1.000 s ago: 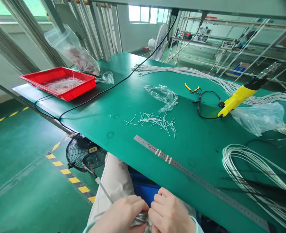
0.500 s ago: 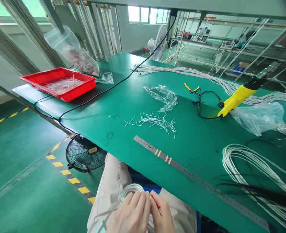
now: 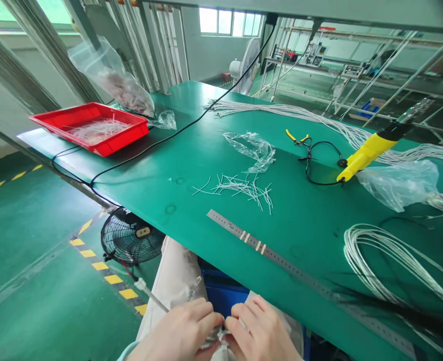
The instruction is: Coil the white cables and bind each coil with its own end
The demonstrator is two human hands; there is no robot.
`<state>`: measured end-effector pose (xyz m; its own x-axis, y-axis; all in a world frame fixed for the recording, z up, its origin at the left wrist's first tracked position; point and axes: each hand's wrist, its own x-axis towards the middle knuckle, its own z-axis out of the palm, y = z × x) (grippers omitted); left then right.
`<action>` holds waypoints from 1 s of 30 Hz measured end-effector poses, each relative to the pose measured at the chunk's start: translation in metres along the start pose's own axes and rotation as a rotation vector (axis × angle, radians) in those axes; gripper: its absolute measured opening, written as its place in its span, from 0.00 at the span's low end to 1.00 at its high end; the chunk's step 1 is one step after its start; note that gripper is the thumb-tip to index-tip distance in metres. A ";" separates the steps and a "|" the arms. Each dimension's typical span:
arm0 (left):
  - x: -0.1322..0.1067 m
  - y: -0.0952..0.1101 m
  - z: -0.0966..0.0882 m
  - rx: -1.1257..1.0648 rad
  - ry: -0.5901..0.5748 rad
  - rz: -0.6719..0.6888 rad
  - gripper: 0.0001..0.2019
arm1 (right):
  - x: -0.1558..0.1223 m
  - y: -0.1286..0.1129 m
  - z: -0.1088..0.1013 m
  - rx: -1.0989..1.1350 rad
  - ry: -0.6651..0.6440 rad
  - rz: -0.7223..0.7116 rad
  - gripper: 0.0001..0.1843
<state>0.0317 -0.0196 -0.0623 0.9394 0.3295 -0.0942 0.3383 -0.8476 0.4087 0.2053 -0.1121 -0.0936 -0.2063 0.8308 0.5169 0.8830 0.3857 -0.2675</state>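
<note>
Your left hand (image 3: pixel 176 335) and right hand (image 3: pixel 262 332) clench the wire bundle (image 3: pixel 214 338) between them, its straight lead (image 3: pixel 151 296) angling up-left, nearer your left hand.

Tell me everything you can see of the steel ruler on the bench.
The steel ruler is a long, narrow, silver strip with fine printed graduations. It lies flat on the green bench top, running diagonally close to the near edge. Pale tape marks cross it near its upper end, and dark blurred strands cross the view over its lower end.
</note>
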 end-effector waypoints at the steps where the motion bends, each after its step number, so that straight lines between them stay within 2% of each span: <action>1: 0.000 0.001 -0.002 -0.022 -0.022 0.011 0.08 | 0.002 0.001 -0.003 -0.045 0.009 -0.049 0.17; 7: -0.001 0.004 -0.006 -0.075 -0.118 -0.003 0.06 | 0.013 0.004 -0.006 -0.101 0.039 -0.203 0.13; 10: -0.003 0.002 -0.005 -0.078 -0.106 -0.002 0.09 | 0.013 0.006 0.000 -0.070 0.014 -0.245 0.14; 12: -0.004 0.000 -0.004 -0.083 -0.056 0.018 0.09 | 0.010 0.005 0.006 0.032 0.035 -0.230 0.17; 15: -0.003 0.001 -0.004 -0.058 0.138 0.078 0.03 | 0.005 -0.004 0.015 0.234 0.131 0.020 0.18; 18: 0.002 0.005 -0.008 0.095 0.407 0.114 0.14 | 0.004 -0.021 0.025 0.245 0.249 0.350 0.17; 20: 0.005 0.007 -0.012 0.232 0.488 0.146 0.16 | 0.004 -0.030 0.031 0.269 0.288 0.540 0.16; 22: 0.006 0.006 -0.014 0.318 0.496 0.174 0.16 | 0.006 -0.035 0.035 0.351 0.258 0.651 0.18; 26: 0.003 -0.003 -0.013 0.242 0.460 0.133 0.13 | 0.009 -0.028 0.032 0.423 0.200 0.567 0.18; 30: -0.002 -0.011 -0.014 0.049 0.413 0.124 0.15 | 0.012 -0.015 0.019 0.299 0.188 0.311 0.17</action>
<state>0.0255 -0.0046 -0.0540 0.8756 0.3542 0.3284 0.2358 -0.9068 0.3494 0.1814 -0.1003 -0.0984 0.1530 0.8487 0.5063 0.7250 0.2518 -0.6411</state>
